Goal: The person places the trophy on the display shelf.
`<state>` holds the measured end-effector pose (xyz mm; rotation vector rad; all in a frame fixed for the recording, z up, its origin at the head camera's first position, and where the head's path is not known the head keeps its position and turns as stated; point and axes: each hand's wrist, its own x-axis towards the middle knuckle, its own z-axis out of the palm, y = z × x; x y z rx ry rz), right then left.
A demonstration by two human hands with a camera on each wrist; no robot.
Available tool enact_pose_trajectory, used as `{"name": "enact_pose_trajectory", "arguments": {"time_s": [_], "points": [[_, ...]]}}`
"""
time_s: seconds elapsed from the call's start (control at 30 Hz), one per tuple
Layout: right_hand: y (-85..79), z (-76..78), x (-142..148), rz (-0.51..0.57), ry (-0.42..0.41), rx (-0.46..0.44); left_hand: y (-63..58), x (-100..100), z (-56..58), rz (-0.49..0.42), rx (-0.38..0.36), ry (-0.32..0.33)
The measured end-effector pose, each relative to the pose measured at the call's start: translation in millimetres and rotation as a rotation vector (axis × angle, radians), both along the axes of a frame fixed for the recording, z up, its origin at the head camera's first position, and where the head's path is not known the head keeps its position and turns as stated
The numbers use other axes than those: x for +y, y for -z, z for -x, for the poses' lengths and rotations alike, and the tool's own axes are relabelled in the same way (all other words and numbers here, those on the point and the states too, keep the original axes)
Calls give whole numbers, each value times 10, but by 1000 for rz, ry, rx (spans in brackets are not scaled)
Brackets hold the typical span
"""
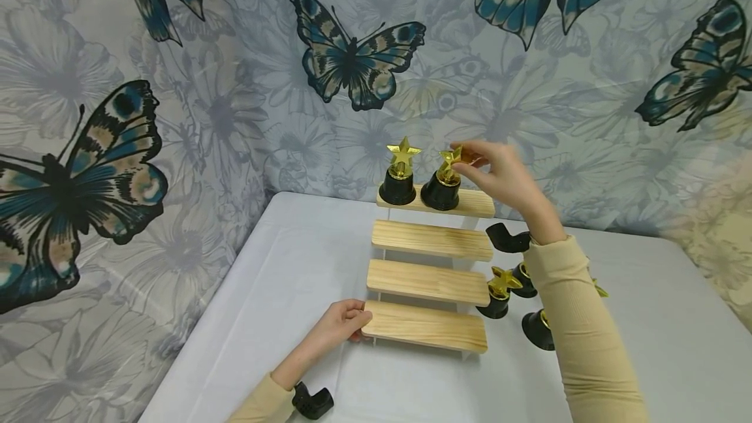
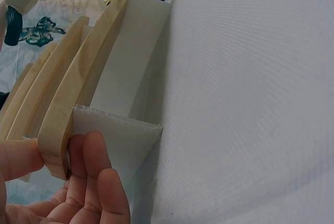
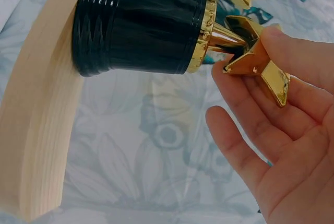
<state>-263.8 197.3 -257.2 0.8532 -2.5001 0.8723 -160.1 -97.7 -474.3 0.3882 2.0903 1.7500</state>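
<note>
A stepped display stand with several pale wooden shelves (image 1: 427,326) stands on the white-covered table. My left hand (image 1: 342,320) pinches the left end of the lowest shelf, thumb on top and fingers beneath, as the left wrist view shows. On the top shelf (image 1: 477,203), my right hand (image 1: 499,172) holds a gold star trophy (image 1: 442,189) by its star, between thumb and fingers. Its black base (image 3: 141,25) meets the wood, leaning a little in the head view. Left of it, a second star trophy (image 1: 399,181) stands upright on the same shelf.
Right of the stand, more star trophies (image 1: 495,302) sit on the table (image 1: 258,279), partly hidden by my right sleeve (image 1: 587,331). Black wrist-worn pieces (image 1: 313,402) show near both forearms. A butterfly-patterned cloth (image 1: 235,116) rises right behind the table.
</note>
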Motion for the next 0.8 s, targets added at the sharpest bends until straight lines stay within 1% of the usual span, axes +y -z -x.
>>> {"name": "enact_pose_trajectory", "arguments": {"time_s": [0.37, 0.47, 0.5, 0.73, 0.8], "points": [[15, 60, -25, 10, -13, -39, 7, 11, -1, -8, 9, 0], [16, 74, -38, 11, -18, -42, -4, 13, -5, -5, 12, 0], [17, 81, -44, 11, -19, -41, -25, 15, -14, 1, 18, 1], [44, 128, -62, 6, -15, -35, 8, 13, -2, 2, 21, 0], [51, 133, -63, 7, -18, -38, -16, 12, -13, 8, 21, -3]]}}
